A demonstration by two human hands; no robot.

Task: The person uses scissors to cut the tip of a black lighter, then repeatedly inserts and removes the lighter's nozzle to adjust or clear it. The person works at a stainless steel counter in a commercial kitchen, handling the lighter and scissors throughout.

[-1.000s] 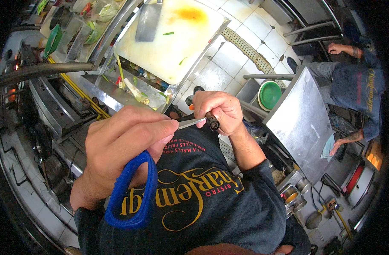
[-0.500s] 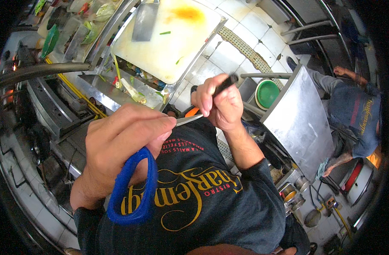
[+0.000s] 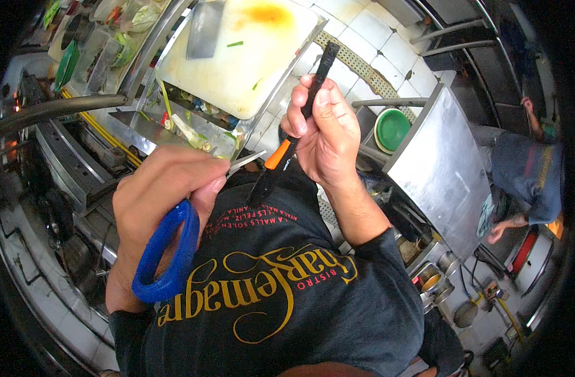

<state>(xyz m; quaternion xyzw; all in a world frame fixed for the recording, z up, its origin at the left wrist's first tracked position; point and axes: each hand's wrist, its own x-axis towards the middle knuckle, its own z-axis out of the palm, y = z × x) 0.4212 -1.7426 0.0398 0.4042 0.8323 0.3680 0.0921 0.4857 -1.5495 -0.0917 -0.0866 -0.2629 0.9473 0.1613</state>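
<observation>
In front of my chest, my left hand (image 3: pixel 158 191) is closed on scissors with a big blue handle loop (image 3: pixel 168 251). Their slim metal tips (image 3: pixel 246 160) stick out past my thumb and forefinger. To the right, my right hand (image 3: pixel 330 135) grips a slim black tool with an orange section (image 3: pixel 278 154). Its dark textened end (image 3: pixel 328 56) points up and away, while its lower end lies dark against my black shirt, so its exact kind is unclear. The metal tips are near the orange section, with a small gap between them.
A white cutting board (image 3: pixel 237 69) bears a cleaver blade (image 3: pixel 207 28) and green scraps. Vegetable trimmings (image 3: pixel 190 132) lie below it. At right are a steel table (image 3: pixel 435 176), a green bowl (image 3: pixel 393 131) and another person (image 3: pixel 520 166). A stove (image 3: pixel 45 207) stands left.
The metal tips have come away from the black tool. My left hand has moved left and slightly lower; my right hand has turned the tool more upright, showing its orange section.
</observation>
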